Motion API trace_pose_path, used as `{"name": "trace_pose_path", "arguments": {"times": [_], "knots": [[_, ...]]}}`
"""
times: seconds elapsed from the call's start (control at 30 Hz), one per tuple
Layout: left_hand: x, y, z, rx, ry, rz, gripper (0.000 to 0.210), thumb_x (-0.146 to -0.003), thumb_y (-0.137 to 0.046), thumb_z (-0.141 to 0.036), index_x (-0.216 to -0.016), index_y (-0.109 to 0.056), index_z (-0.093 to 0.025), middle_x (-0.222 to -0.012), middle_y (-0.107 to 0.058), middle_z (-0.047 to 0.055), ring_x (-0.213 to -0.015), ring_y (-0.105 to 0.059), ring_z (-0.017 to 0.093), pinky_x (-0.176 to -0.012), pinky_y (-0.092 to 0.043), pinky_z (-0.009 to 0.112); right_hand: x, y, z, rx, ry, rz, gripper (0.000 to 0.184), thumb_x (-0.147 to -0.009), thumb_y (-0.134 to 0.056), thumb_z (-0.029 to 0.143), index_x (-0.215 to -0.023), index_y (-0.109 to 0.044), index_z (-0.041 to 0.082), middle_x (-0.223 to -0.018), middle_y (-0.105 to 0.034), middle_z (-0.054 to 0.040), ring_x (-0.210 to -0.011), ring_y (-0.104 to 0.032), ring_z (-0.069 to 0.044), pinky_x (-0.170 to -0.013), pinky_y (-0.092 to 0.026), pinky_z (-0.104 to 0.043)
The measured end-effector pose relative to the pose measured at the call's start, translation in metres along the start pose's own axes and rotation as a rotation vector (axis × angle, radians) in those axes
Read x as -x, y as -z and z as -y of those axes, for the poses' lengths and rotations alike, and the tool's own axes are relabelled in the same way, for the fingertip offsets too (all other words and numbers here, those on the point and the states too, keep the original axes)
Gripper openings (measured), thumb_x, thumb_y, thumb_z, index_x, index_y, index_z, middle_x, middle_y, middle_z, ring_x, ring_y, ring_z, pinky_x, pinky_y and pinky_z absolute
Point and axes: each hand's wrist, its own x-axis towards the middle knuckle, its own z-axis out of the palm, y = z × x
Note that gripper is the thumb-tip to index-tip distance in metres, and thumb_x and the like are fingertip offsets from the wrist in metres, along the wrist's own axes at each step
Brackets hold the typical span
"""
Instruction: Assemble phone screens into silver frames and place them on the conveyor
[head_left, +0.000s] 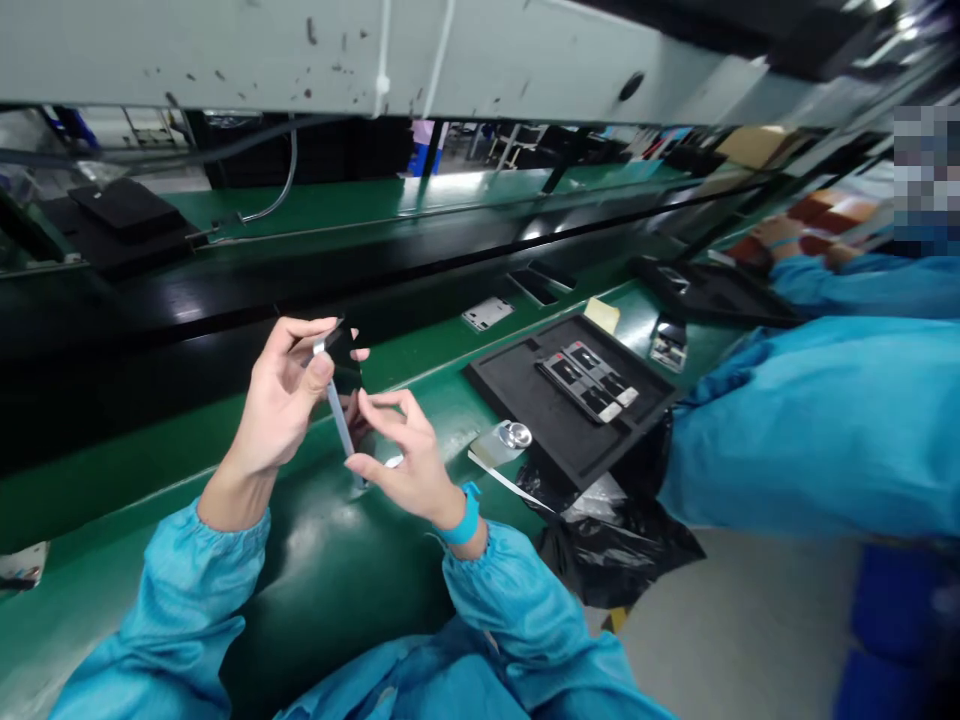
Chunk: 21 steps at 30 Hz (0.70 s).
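Observation:
Tilted almost edge-on above the bench, a smartphone (340, 415) shows its silver frame and part of a dark glossy face. My left hand (276, 410) pinches its upper end, thumb on the near edge and fingers behind. Lower down, my right hand (411, 455) closes thumb and fingers on the phone's side; a blue band (466, 515) circles that wrist. To the right of my hands, a small round metal-topped item (514, 435) stands beside the black tray (517, 385), which bears phone parts (585, 382).
Beneath my hands runs a green bench (330, 570). Farther back lie a silver phone frame (487, 313) and dark panels (540, 282). A black plastic bag (622, 550) hangs below the tray. At right, a co-worker's blue sleeve (817, 430) reaches close to it. A grey beam (225, 60) crosses overhead.

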Motion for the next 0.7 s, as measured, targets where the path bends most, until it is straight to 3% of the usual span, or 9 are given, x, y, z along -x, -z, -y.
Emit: {"name": "trace_pose_path", "arguments": {"times": [0.1, 0.2, 0.23, 0.3, 0.33, 0.37, 0.43, 0.5, 0.7], "knots": [[0.001, -0.009, 0.010, 0.062, 0.032, -0.006, 0.062, -0.092, -0.080, -0.068, -0.130, -0.067, -0.022, -0.131, -0.079, 0.014, -0.110, -0.082, 0.027, -0.089, -0.070, 0.037, 0.005, -0.007, -0.004, 0.065, -0.007, 0.040, 0.071, -0.094, -0.081, 0.061, -0.155, -0.068, 0.026, -0.158, -0.046, -0.0197, -0.117, -0.066, -0.029, -0.112, -0.059, -0.055], [0.002, -0.018, 0.021, 0.141, 0.083, -0.034, 0.069, -0.095, -0.064, -0.081, -0.128, -0.069, -0.020, -0.114, -0.084, 0.013, -0.094, -0.084, 0.026, -0.082, -0.071, 0.038, 0.009, -0.004, 0.001, 0.081, -0.040, -0.032, 0.076, -0.104, -0.060, 0.071, -0.166, -0.053, 0.028, -0.178, -0.019, -0.0199, -0.117, -0.067, -0.027, -0.112, -0.059, -0.053], [0.003, -0.021, 0.023, 0.170, 0.118, -0.025, 0.071, -0.096, -0.059, -0.084, -0.125, -0.071, -0.020, -0.105, -0.085, 0.012, -0.086, -0.084, 0.026, -0.077, -0.071, 0.040, 0.008, 0.001, 0.005, 0.047, -0.063, -0.098, 0.082, -0.104, -0.053, 0.076, -0.170, -0.046, 0.027, -0.178, -0.020, -0.0206, -0.119, -0.068, -0.027, -0.109, -0.061, -0.051], [0.008, -0.027, 0.026, 0.199, 0.200, 0.032, 0.076, -0.095, -0.054, -0.089, -0.118, -0.074, -0.019, -0.095, -0.084, 0.012, -0.081, -0.084, 0.028, -0.074, -0.071, 0.043, 0.000, 0.014, 0.015, -0.102, -0.149, -0.196, 0.091, -0.103, -0.043, 0.085, -0.169, -0.045, 0.024, -0.161, -0.049, -0.0224, -0.107, -0.071, -0.025, -0.091, -0.066, -0.044], [0.011, -0.030, 0.027, 0.190, 0.227, 0.063, 0.076, -0.095, -0.054, -0.089, -0.115, -0.076, -0.019, -0.094, -0.084, 0.012, -0.084, -0.084, 0.029, -0.076, -0.071, 0.045, -0.006, 0.022, 0.019, -0.196, -0.209, -0.197, 0.092, -0.101, -0.040, 0.088, -0.162, -0.054, 0.020, -0.136, -0.067, -0.0193, -0.092, -0.071, -0.022, -0.077, -0.066, -0.038], [0.014, -0.032, 0.027, 0.163, 0.232, 0.082, 0.074, -0.095, -0.057, -0.087, -0.111, -0.079, -0.018, -0.096, -0.084, 0.012, -0.089, -0.084, 0.030, -0.080, -0.071, 0.045, -0.013, 0.029, 0.024, -0.280, -0.271, -0.159, 0.090, -0.100, -0.038, 0.090, -0.145, -0.067, 0.017, -0.103, -0.074, -0.0124, -0.073, -0.067, -0.019, -0.063, -0.061, -0.033], [0.020, -0.037, 0.024, 0.085, 0.205, 0.089, 0.068, -0.096, -0.062, -0.082, -0.104, -0.084, -0.018, -0.104, -0.085, 0.013, -0.101, -0.083, 0.031, -0.092, -0.069, 0.044, -0.023, 0.040, 0.032, -0.387, -0.366, -0.035, 0.085, -0.098, -0.038, 0.093, -0.096, -0.075, 0.017, -0.057, -0.055, 0.0018, -0.047, -0.048, -0.013, -0.046, -0.046, -0.026], [0.026, -0.040, 0.020, 0.025, 0.172, 0.093, 0.064, -0.098, -0.062, -0.079, -0.105, -0.086, -0.020, -0.108, -0.086, 0.011, -0.105, -0.082, 0.030, -0.099, -0.066, 0.043, -0.028, 0.047, 0.041, -0.422, -0.399, 0.015, 0.080, -0.095, -0.043, 0.095, -0.070, -0.062, 0.021, -0.043, -0.040, 0.0065, -0.039, -0.037, -0.010, -0.041, -0.036, -0.025], [0.042, -0.043, 0.008, -0.040, 0.106, 0.161, 0.061, -0.108, -0.051, -0.070, -0.127, -0.084, -0.024, -0.102, -0.087, 0.008, -0.088, -0.083, 0.027, -0.090, -0.065, 0.040, -0.017, 0.056, 0.067, -0.337, -0.352, 0.023, 0.076, -0.095, -0.050, 0.092, -0.074, -0.064, 0.020, -0.046, -0.047, 0.0052, -0.039, -0.041, -0.010, -0.039, -0.029, -0.024]]}}
